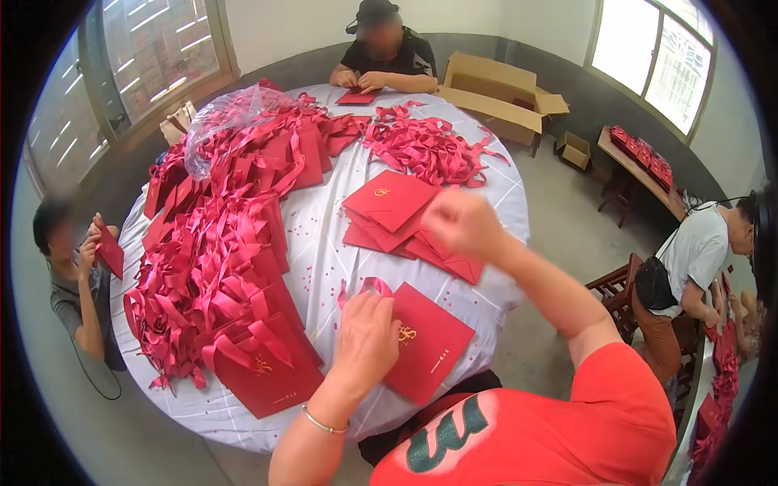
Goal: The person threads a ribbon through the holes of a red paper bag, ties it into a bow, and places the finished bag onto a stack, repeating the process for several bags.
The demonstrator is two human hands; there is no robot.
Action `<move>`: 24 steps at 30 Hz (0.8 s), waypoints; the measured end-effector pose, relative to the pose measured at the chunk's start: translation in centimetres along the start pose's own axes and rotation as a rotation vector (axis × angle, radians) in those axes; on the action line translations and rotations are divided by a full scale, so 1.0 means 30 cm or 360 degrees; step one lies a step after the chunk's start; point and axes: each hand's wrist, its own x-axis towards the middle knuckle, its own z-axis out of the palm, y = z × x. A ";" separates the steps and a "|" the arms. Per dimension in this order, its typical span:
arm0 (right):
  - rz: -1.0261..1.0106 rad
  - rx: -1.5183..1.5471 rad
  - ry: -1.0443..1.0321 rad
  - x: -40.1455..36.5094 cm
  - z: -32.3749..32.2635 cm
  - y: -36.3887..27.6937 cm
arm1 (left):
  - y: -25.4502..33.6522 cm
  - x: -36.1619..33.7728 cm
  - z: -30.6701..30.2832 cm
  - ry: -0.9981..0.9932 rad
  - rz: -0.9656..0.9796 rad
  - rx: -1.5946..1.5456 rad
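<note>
My left hand [369, 336] is closed at the upper left edge of a red paper gift bag [433, 340] lying on the white-covered table. A pink-red ribbon handle [375, 285] loops out above its fingers, and a gold emblem shows on the bag's face. Smeared by motion, my right hand [463, 224] hangs by a stack of flat red bags [393, 201]; its fingers cannot be made out. Left of my left hand lies a finished-looking bag [275, 377] with a ribbon handle, at the front of a long overlapping row of bags [207, 267].
Loose red ribbons [425, 146] lie in a heap at the table's far right. Clear plastic [223, 121] covers part of the bag pile. Two people sit around the table, each handling a red piece; another stands at right. Cardboard boxes [490, 97] sit beyond the table.
</note>
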 end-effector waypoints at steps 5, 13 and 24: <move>0.0725 0.0006 -0.0110 0.170 0.096 0.516 | 0.004 0.003 -0.006 -0.0067 -0.0014 -0.0023; 0.0849 0.0021 -0.0264 0.192 0.176 0.568 | 0.004 0.012 -0.014 -0.0115 -0.0064 -0.0052; 0.0259 0.0313 -0.0198 -0.049 0.057 0.033 | -0.007 0.003 -0.006 -0.0189 -0.1082 -0.1845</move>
